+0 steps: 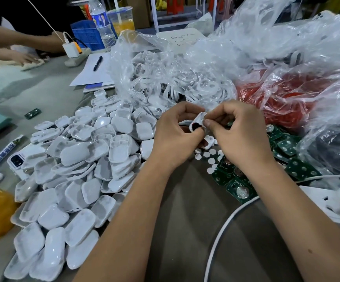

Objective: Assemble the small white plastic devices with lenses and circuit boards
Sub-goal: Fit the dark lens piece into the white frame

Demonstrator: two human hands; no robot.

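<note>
**Both hands on one white shell**

A heap of white plastic shells [79,171] lies nearest, left. Above the table, the left hand [175,137] grips a small white device [198,122] showing a dark red lens; the right hand [240,135] pinches its edge. Green circuit boards [266,171] lie just right; clear bags [205,64] behind.

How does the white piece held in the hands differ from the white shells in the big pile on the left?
The held piece is up between the left hand and right hand; the pile shells lie loose on the table. The held piece shows a dark red insert; most pile shells look plain white. Both are small rounded white plastic.
</note>
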